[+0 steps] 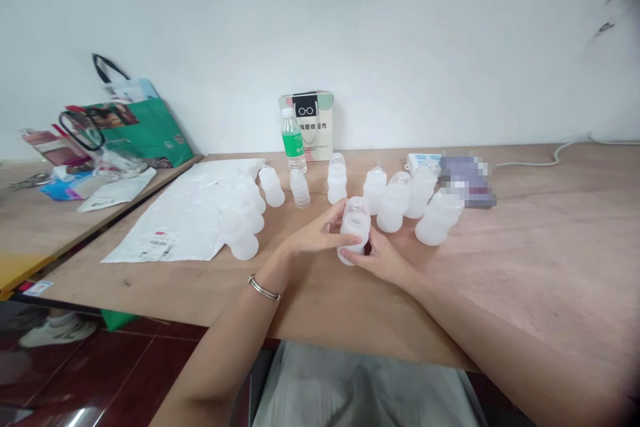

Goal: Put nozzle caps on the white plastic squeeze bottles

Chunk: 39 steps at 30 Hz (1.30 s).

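One milky bottle [356, 221] is in hand, roughly upright at the surface [320, 300], in front of the other bottles. The left grip [324, 231] clasps its upper left side with the thumb across the front; the right grip [384, 256] grasps it lower down on the right. A clear dome sits over its top, so this piece looks assembled, though both hands are on it and it is not yet set aside. Behind, a domed bottle [337, 181] stands apart, and the right-hand group [393, 210] is mostly topped as well; its leftmost member shows a pointed tip. What is left is harder to judge: the left-hand cluster [244, 246] blends into the white mailer [173, 217], and I cannot tell which of those bottles are covered.
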Each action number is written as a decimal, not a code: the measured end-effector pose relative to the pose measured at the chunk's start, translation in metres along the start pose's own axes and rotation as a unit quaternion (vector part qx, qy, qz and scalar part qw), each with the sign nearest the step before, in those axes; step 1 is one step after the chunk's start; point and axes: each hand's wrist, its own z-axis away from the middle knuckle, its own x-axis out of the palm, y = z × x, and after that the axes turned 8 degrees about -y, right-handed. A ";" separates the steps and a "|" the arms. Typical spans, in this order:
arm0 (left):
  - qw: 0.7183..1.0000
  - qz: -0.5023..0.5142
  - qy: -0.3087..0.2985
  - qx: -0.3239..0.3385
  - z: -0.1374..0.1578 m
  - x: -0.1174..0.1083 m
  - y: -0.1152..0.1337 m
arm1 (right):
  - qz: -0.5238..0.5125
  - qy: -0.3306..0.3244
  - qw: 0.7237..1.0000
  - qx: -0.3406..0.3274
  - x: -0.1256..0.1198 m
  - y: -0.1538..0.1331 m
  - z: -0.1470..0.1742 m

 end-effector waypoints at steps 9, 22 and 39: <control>0.998 0.027 0.050 0.038 -0.002 0.009 0.001 | 0.026 -0.004 1.000 0.015 0.001 0.001 0.000; 0.989 -0.052 0.115 0.073 -0.005 0.017 -0.022 | 0.038 -0.014 0.999 0.000 0.001 -0.006 0.001; 0.989 -0.037 0.125 0.077 -0.003 0.019 -0.030 | 0.064 0.009 0.998 -0.022 0.005 -0.004 -0.001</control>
